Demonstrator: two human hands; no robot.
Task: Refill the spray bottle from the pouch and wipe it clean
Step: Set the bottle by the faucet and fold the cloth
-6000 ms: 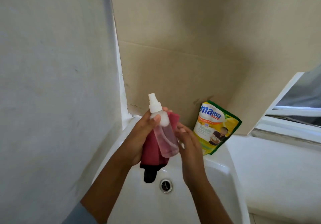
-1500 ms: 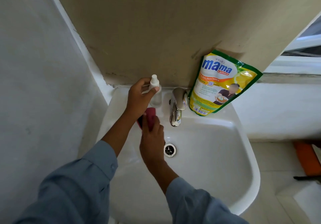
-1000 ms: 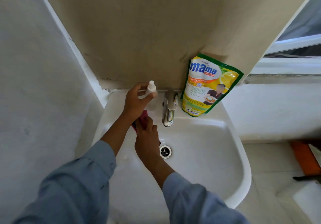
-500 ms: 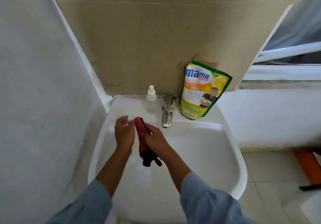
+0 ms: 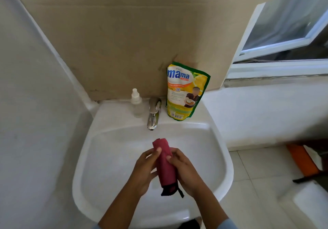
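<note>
The small clear plastic spray bottle with white nozzle (image 5: 136, 103) is standing on the sink ledge, well beyond the fingers. Both the left hand (image 5: 144, 169) and right hand (image 5: 184, 170) are pinching the rolled magenta cloth (image 5: 164, 164) over the white ceramic basin (image 5: 220, 159); folding it tightly seems wise.

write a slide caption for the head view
Both hands hold a rolled red cloth over the sink, spray bottle beside the tap.
</note>
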